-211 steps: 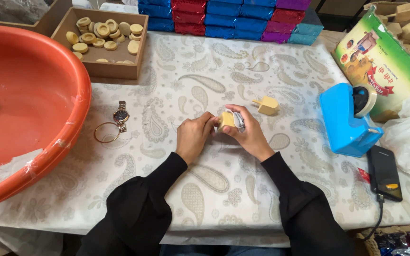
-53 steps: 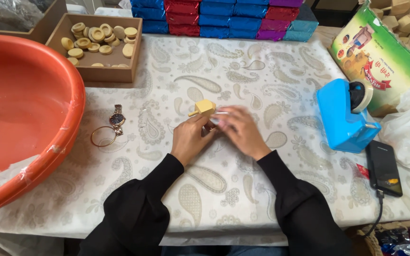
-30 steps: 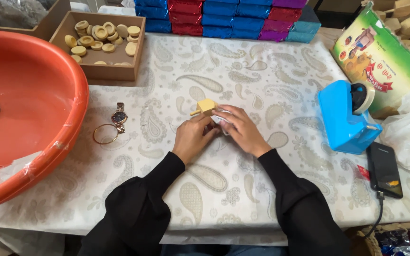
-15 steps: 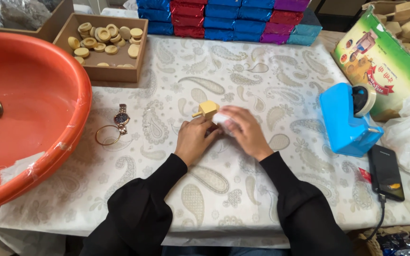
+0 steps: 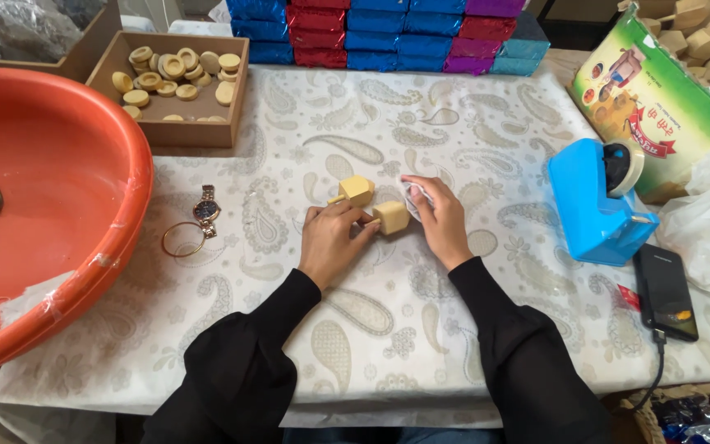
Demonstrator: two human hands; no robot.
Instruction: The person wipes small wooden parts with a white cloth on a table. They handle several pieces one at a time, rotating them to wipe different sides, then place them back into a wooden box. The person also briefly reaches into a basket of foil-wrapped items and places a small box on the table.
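Hands mid-table: left hand (image 5: 334,242) pinching tan wooden block (image 5: 390,217), second block (image 5: 356,190) just behind; right hand (image 5: 440,218) curled on clear wrapper (image 5: 415,196). Stacked blue, red, purple foil packs (image 5: 388,33) along far edge. Green printed carton (image 5: 647,103) far right, beside blue tape dispenser (image 5: 597,201).

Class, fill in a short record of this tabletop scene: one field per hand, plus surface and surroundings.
Left hand: holds a tan wooden block
Right hand: holds a small clear wrapper, beside that block
Near hands: second wooden block on the cloth
Surface: paisley tablecloth
Left side: orange basin, wristwatch
Right side: blue tape dispenser, black phone
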